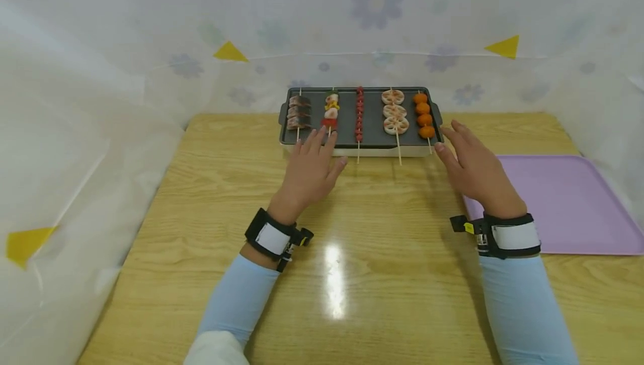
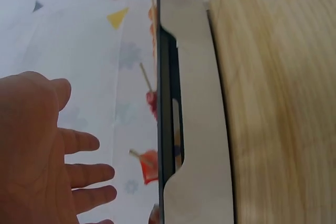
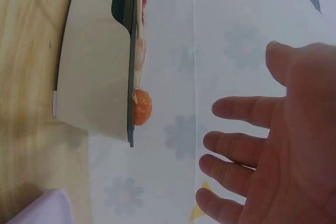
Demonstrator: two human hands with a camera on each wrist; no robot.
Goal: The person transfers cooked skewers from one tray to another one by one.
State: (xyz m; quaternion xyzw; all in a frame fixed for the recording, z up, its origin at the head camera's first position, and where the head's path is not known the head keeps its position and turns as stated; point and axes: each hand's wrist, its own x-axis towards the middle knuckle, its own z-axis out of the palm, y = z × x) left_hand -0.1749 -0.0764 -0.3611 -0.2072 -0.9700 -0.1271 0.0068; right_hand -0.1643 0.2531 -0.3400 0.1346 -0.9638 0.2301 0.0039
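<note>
Left hand (image 1: 311,170) just in front of the left half of the grill (image 1: 373,119), right hand (image 1: 475,169) just off its right end; hands well apart, fingers loose, pretty much straight. Head view: five skewers (image 1: 359,113) on top of the grill, couple of stick ends behind left fingertips. Wrist views only: clear air between fingers and grill. Right of it, lilac tray (image 1: 563,203) on the desk (image 1: 392,275), partly behind the right hand.

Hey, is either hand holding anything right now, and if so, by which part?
Nothing is held: the left hand and the right hand are both empty, near the grill.
</note>
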